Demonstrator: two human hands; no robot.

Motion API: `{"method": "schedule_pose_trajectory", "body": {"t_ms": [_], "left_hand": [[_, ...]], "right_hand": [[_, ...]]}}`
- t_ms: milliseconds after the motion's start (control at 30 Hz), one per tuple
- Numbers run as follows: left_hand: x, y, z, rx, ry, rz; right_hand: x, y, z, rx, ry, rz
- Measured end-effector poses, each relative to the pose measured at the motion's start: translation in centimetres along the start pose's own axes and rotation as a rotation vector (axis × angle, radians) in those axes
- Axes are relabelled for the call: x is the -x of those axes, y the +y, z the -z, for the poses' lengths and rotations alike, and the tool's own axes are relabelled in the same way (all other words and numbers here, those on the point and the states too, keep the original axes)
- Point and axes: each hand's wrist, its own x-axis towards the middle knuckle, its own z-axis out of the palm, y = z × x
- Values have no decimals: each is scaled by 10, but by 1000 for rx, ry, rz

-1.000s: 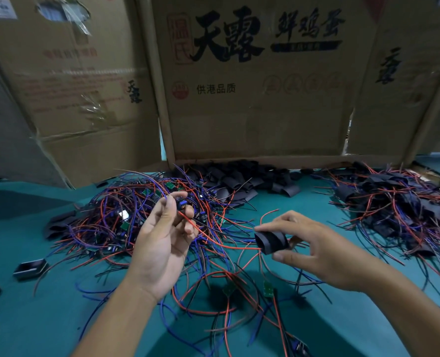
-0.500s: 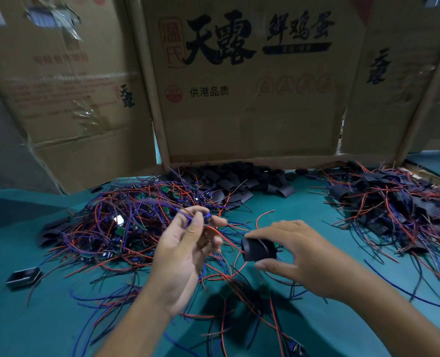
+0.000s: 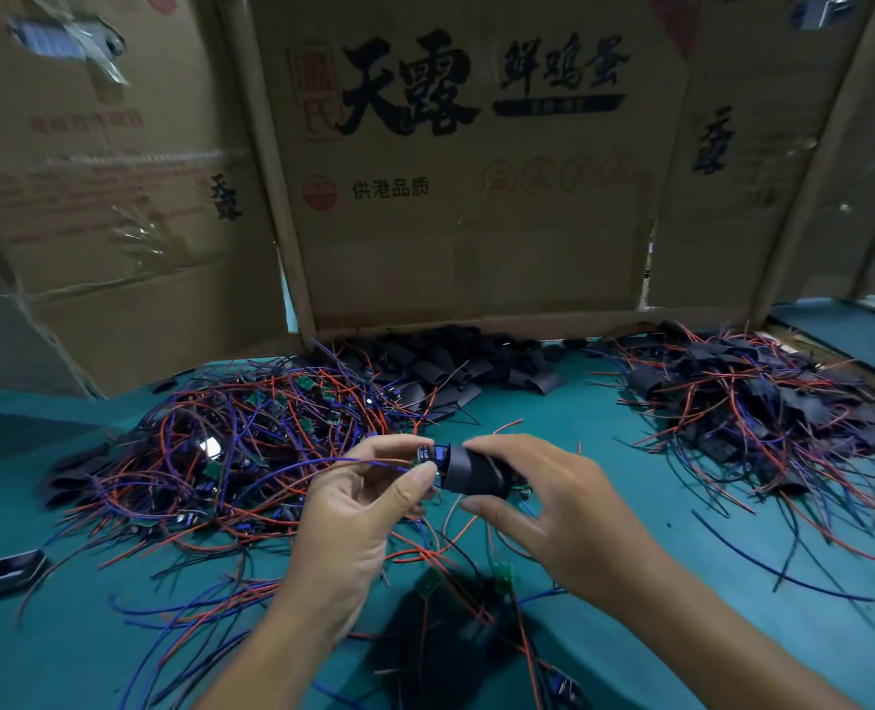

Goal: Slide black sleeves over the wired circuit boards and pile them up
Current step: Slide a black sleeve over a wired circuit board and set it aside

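Far left, a lone sleeve [image 3: 9, 570] on the green table [image 3: 604, 433], then the tangle of bare boards [image 3: 251, 443] w/ red + blue wires. My left hand [image 3: 358, 515] pinches a board [image 3: 428, 456] by thumb + fingertips. Its end sits at the mouth of the black sleeve [image 3: 474, 476], gripped in my right hand [image 3: 553, 509]. Behind, empty sleeves [image 3: 456, 361] by the cardboard [image 3: 466, 187]; far right, the finished pile [image 3: 763, 402].
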Motion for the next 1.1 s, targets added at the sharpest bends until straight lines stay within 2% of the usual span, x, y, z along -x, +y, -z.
{"method": "schedule_pose_trajectory", "body": {"t_ms": [433,600,700,1100], "left_hand": [[2,3,-3,100,16,95],[4,1,-6,63,0,103],[4,1,-8,172,-21,139],[1,-3,-1,164,3,191]], "right_hand": [[1,0,-6,29,84,9],[1,-1,-8,26,81,32],[1,0,-8,27,93,16],[1,-5,-7,37,14,37]]}}
